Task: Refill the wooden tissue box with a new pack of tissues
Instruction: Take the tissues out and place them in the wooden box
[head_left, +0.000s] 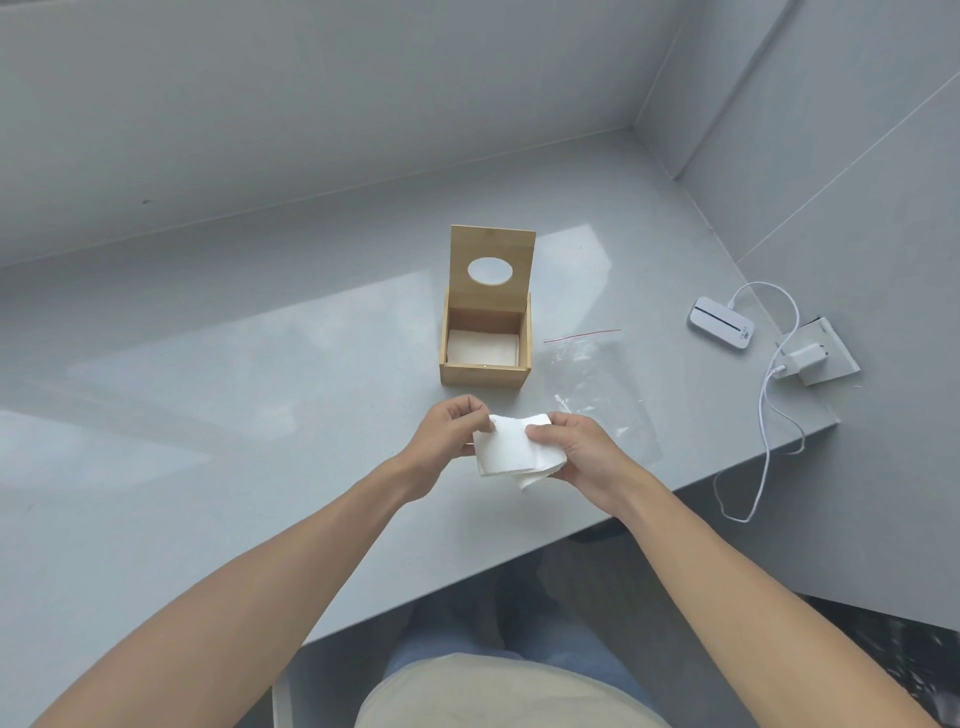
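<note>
A wooden tissue box (485, 374) stands on the grey counter with its hinged lid (492, 244) raised; the lid has an oval hole. White tissues lie flat inside the box. Just in front of the box, both my hands hold a stack of white tissues (511, 449) above the counter. My left hand (449, 434) pinches its upper left corner. My right hand (576, 452) grips its right side, thumb on top.
A clear plastic zip bag (597, 374) with a red strip lies right of the box. Farther right sit a small white device (722, 323), a white charger (802, 361) and its cable (769, 415). The counter's (208, 395) front edge runs diagonally near my arms. Walls close off the back and right.
</note>
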